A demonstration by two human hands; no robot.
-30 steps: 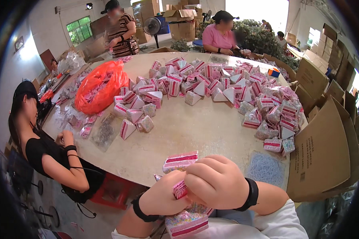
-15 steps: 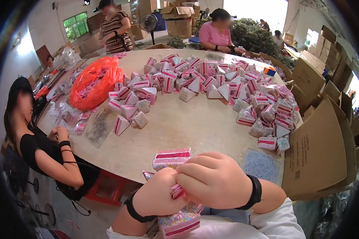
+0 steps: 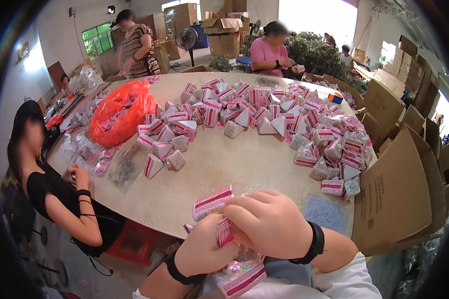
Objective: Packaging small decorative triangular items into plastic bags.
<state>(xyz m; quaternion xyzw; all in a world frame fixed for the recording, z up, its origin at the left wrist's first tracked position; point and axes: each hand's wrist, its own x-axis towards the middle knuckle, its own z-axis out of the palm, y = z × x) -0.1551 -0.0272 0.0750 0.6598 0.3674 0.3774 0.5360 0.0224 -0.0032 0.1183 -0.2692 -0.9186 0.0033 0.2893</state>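
My left hand point(image 3: 204, 247) and my right hand point(image 3: 268, 224) meet at the table's near edge, both with curled fingers. A small pink-and-white striped piece point(image 3: 225, 232) pokes out of my left grip, against my right fingers. What my right fingertips pinch is hidden. Just beyond my hands, a decorative cake slice point(image 3: 212, 203) with a dark pink band and sprinkles lies tilted. A second cake slice point(image 3: 240, 275) hangs below my hands, above my lap. Whether strings join the slices to my grip I cannot tell. Part of another pink piece point(image 3: 187, 227) shows beside my left hand.
Many similar cake slices point(image 3: 212, 112) are heaped across the table point(image 3: 224, 164). An orange-red plastic bag point(image 3: 117, 124) lies left, a cardboard box point(image 3: 399, 184) stands right. A flat packet of pale fibres point(image 3: 326, 213) is near my right wrist. A co-worker point(image 3: 60, 199) sits left; others work behind.
My hands have shifted slightly right. The upper cake slice has tilted, and the lower one has swung right. The pink-shirted co-worker's hands have risen.
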